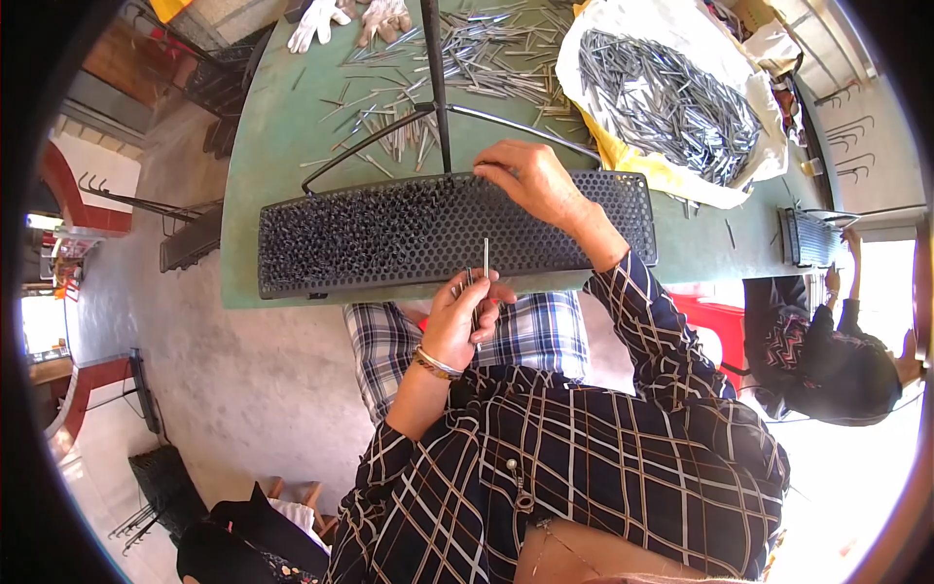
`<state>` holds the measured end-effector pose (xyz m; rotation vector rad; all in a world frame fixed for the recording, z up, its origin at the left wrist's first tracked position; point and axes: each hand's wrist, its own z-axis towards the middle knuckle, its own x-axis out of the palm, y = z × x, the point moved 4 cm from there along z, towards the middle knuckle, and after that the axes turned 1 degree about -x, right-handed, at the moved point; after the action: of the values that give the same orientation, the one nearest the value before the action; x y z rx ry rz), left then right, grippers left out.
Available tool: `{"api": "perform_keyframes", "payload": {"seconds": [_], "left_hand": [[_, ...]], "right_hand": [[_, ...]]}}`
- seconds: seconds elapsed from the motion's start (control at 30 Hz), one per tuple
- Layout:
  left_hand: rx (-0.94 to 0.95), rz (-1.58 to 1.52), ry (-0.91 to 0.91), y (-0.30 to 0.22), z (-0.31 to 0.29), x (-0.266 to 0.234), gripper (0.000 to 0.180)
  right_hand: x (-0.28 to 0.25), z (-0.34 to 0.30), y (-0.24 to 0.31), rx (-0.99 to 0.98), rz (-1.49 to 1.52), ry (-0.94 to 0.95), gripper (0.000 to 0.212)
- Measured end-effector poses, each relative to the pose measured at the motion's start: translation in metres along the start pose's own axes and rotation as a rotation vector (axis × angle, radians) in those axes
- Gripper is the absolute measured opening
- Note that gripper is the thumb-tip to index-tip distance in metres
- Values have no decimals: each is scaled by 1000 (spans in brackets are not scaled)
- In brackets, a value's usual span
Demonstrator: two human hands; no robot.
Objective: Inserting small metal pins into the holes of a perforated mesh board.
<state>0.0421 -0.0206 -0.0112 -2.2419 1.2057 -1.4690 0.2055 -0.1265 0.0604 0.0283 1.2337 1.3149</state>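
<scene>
The left hand is curled into a loose fist just below the near edge of the green table, gripping a small bunch of thin metal pins; one pin sticks straight up out of the fingers, its tip in front of the black perforated tray. The right hand lies across the top of that tray, towards its right end, fingers bent and tips pressing down on the honeycomb surface near the far edge; whether it pinches anything there I cannot tell. The tray sits long and flat along the near side of the table, most of its holes already filled with pins standing upright. Behind it a black wire frame rises from the table. Loose pins are scattered over the far half of the table, and a bigger heap of pins lies on a white sheet over a yellow bag to the right. A pair of white gloves rests at the far edge. At far right another person bends over a second black tray.
</scene>
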Motion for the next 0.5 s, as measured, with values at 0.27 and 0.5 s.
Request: {"api": "perform_keyframes", "payload": {"seconds": [0.27, 0.5], "left_hand": [[-19, -21, -2, 3, -1, 0, 15], [-45, -30, 13, 2, -2, 0, 13]], "right_hand": [[-2, 2, 3, -39, -9, 9, 13], [12, -2, -15, -30, -43, 59, 14]]}}
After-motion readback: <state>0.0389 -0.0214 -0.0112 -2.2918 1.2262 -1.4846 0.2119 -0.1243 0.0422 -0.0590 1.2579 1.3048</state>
